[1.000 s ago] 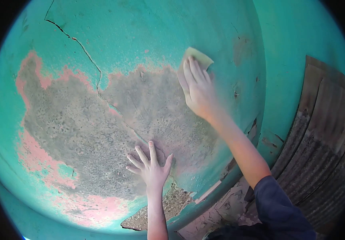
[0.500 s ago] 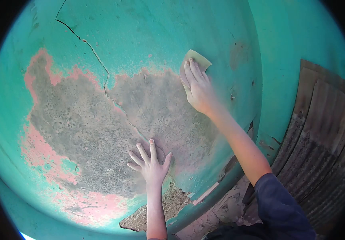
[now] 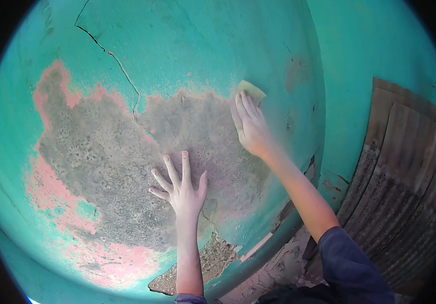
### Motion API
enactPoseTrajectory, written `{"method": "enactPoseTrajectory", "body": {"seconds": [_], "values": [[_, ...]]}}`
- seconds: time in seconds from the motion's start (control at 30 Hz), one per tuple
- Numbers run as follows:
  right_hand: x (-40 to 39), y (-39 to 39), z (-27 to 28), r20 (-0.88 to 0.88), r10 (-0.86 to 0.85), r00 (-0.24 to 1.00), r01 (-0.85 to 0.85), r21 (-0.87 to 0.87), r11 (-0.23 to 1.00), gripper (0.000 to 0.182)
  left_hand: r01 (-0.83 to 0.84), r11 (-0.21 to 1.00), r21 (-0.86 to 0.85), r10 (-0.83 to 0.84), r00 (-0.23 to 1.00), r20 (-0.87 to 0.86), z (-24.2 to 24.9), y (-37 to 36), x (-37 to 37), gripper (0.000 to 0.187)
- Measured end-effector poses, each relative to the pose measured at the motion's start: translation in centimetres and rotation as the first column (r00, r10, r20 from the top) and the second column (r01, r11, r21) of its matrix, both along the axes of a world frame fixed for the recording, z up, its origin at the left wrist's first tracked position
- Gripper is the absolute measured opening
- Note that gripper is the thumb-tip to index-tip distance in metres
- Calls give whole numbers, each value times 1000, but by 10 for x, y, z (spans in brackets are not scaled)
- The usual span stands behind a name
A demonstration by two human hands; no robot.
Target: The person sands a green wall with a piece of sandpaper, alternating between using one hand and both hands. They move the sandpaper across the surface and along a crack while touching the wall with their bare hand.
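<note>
My right hand [image 3: 251,126] presses a pale yellow-green piece of sandpaper [image 3: 254,91] against the green painted wall [image 3: 187,45]. Its fingers lie together over the sheet, whose upper corner sticks out past the fingertips. This spot is at the upper right border of a bare grey patch [image 3: 101,147]. Lower down, my left hand [image 3: 183,195] rests flat on the grey patch with fingers spread, holding nothing. Pale dust coats both hands. A thin crack [image 3: 122,68] runs down the wall towards my left fingertips.
Pink undercoat [image 3: 51,187] shows around the patch's left and lower edges. Broken plaster [image 3: 220,256] exposes rough material beside my left forearm. Rusty corrugated metal sheets [image 3: 405,162] stand at the right, against another green wall surface [image 3: 349,61].
My left hand has slid up and slightly left over the grey patch. My right hand has moved a little down with the sandpaper.
</note>
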State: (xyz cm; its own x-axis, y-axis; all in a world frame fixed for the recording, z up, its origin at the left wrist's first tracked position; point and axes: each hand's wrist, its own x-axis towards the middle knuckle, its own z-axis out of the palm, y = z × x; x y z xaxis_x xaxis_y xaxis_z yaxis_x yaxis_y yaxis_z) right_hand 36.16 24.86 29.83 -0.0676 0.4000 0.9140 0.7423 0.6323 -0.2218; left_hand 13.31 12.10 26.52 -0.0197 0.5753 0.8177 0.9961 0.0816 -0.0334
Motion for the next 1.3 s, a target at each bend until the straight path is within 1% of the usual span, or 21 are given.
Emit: {"method": "enactPoseTrajectory", "body": {"seconds": [0.07, 0.13, 0.2, 0.23, 0.27, 0.3, 0.4, 0.5, 0.53, 0.6, 0.63, 0.7, 0.73, 0.8, 0.93, 1.0, 1.07, 1.13, 1.17, 1.23, 1.3], "values": [[-13, -23, -53, 54, 20, 998, -18, -32, 999, 70, 1, 1000, -1, -1, 1000, 9, 0, 1, 0, 78], [-15, -32, -63, 106, 41, 994, -34, -64, 997, 70, 2, 1000, -1, -2, 1000, 16, -2, 2, 0, 78], [-8, -25, -50, 169, -43, 985, 49, -32, 998, 70, -25, 999, 29, 27, 998, -50, -5, 5, -2, 83], [-3, -15, -26, 168, -45, 985, 51, -31, 998, 70, -23, 999, 30, 24, 998, -51, -4, 6, -2, 83], [4, 1, 9, 103, -51, 993, 49, 25, 999, 71, -32, 999, 32, 33, 998, -48, -5, 6, -1, 83], [8, 10, 27, 37, -53, 998, 50, 79, 996, 73, -40, 999, 33, 42, 998, -45, -5, 6, -1, 83], [16, 8, 24, 66, -44, 997, 43, 13, 999, 73, -40, 998, 47, 41, 999, -29, -5, 7, 0, 83], [-3, -18, -33, 142, -9, 990, 9, -2, 1000, 70, -38, 999, 37, 39, 999, -12, -6, 8, 0, 83], [-4, -24, -42, 148, -11, 989, 11, -1, 1000, 70, -37, 999, 38, 37, 999, -6, -7, 7, 0, 83], [-4, -31, -50, 280, -32, 959, 51, -62, 997, 69, -38, 999, 39, 39, 999, -17, -6, 8, -1, 83], [0, -27, -29, 282, -35, 959, 53, -56, 997, 69, -37, 998, 45, 38, 999, -15, -6, 9, 0, 83], [12, -6, 21, 197, -122, 973, 106, 89, 990, 70, -34, 998, 43, 35, 999, -22, -6, 9, 0, 83], [12, -1, 28, 202, -120, 972, 102, 96, 990, 70, -38, 998, 50, 39, 999, -15, -6, 10, 0, 83], [11, 5, 31, 119, -58, 991, 47, 88, 995, 71, -44, 998, 54, 46, 999, -29, -8, 10, 0, 84], [-11, -35, -30, 144, 19, 989, -23, 23, 999, 70, -42, 999, 23, 42, 999, -12, -5, 6, -1, 84], [-18, -45, -59, 310, 9, 951, 10, -57, 998, 69, -24, 1000, 18, 25, 1000, -7, -4, 7, 1, 84], [-12, -38, -23, 326, 11, 945, 12, -70, 997, 69, -23, 999, 23, 24, 1000, -12, -5, 7, 1, 84], [-7, -12, 25, 157, -91, 983, 80, 74, 994, 69, -29, 999, 29, 30, 999, -27, -5, 7, -1, 84], [-6, -6, 34, 151, -87, 985, 76, 76, 994, 69, -34, 999, 26, 35, 999, -29, -5, 7, -1, 84], [-3, -3, 40, 109, -50, 993, 44, 62, 997, 71, -35, 999, 19, 35, 999, -30, -5, 6, -1, 85], [-4, -14, 12, 150, -28, 988, 21, 47, 999, 72, -19, 999, 48, 21, 999, -41, -5, 6, 1, 84]]}}
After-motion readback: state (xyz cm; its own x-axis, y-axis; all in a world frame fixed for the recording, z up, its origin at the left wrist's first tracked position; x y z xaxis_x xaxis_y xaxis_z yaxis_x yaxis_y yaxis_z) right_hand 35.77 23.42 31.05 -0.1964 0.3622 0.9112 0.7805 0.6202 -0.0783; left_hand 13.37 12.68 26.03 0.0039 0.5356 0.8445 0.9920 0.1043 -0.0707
